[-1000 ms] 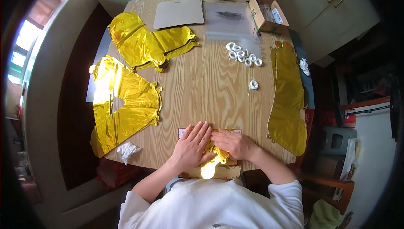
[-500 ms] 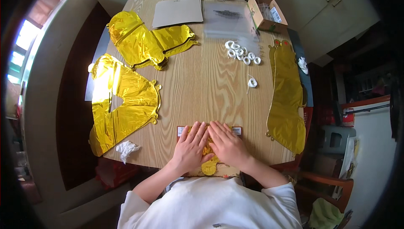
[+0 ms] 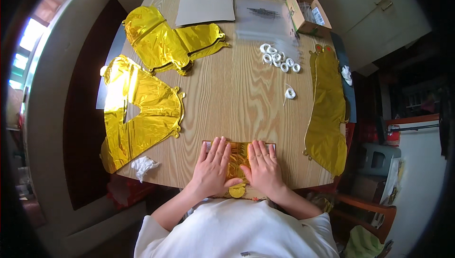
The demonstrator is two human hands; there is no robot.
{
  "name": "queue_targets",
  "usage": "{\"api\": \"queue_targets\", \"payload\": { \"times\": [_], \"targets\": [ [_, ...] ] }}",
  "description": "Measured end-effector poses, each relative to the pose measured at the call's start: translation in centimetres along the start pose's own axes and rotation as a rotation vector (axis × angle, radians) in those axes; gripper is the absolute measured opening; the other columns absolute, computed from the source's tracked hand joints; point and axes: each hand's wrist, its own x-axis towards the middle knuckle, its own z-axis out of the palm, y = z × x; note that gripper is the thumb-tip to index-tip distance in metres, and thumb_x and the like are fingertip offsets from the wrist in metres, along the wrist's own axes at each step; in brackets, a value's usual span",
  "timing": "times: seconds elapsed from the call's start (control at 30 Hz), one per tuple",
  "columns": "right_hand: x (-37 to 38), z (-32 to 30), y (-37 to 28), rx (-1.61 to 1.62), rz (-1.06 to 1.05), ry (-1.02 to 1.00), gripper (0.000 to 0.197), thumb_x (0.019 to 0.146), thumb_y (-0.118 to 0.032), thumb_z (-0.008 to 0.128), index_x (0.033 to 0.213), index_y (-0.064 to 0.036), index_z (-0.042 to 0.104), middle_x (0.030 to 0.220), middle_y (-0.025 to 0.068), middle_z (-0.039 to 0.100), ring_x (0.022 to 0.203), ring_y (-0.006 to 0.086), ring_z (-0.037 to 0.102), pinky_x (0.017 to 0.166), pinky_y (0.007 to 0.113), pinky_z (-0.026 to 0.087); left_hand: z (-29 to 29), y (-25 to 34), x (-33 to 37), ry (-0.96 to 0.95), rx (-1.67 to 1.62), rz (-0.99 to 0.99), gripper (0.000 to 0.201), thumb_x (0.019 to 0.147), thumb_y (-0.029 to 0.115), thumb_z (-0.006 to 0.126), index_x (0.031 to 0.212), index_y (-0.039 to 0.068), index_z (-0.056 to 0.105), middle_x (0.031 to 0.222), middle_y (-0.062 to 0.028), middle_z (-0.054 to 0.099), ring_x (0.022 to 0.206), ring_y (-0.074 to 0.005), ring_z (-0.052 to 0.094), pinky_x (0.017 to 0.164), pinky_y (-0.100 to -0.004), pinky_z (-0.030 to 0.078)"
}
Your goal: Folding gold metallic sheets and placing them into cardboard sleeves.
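Note:
Both hands lie flat, palms down, at the near edge of the table. My left hand [image 3: 212, 167] and my right hand [image 3: 264, 167] have straight, slightly parted fingers and grip nothing. Between and partly under them is a folded gold foil balloon [image 3: 239, 161], with a rounded tab toward my body. Beneath the foil shows a printed card [image 3: 256, 194] with pale label-like patches at its far corners. The hands hide much of foil and card.
Flat gold foil balloons lie at upper left [image 3: 159, 40], lower left [image 3: 151, 111] and right [image 3: 327, 106]. White ribbon rolls [image 3: 277, 59] sit right of centre, one loose roll [image 3: 290, 93] nearer. Behind are grey card sheets [image 3: 205, 9], clear bags [image 3: 260, 21] and a cardboard box [image 3: 296, 18]. Crumpled tissue [image 3: 143, 167] lies front left.
My hands have moved apart from nearly touching, my right hand going rightward, and more of the gold foil shows between them. The whole view has shifted slightly.

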Motion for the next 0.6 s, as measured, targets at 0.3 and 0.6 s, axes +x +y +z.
{"api": "queue_targets", "payload": {
  "times": [0.3,0.6],
  "targets": [
    [-0.9,-0.9,0.6,0.092,0.029,-0.05,0.097,0.081,-0.059,0.064,0.141,0.0106,0.035,0.147,0.0292,0.034,0.141,0.0385,0.031,0.116,0.052,0.02,0.0,-1.8,-1.1,-0.014,0.081,-0.032,0.093,0.088,0.065,0.045,0.143,-0.009,0.031,0.151,-0.0246,0.031,0.145,-0.0348,0.023,0.114,-0.0601,0.009],
    [-1.0,-0.9,0.5,0.001,0.041,-0.04,0.106,0.076,-0.07,0.061,0.148,0.0016,0.029,0.148,0.0314,0.03,0.141,0.0419,0.026,0.116,0.053,0.018,-1.2,-3.0,-1.0,-0.022,0.139,-0.076,0.083,0.091,0.054,0.05,0.144,-0.007,0.032,0.152,-0.0229,0.03,0.146,-0.0354,0.017,0.114,-0.0628,0.004]
  ]
}}
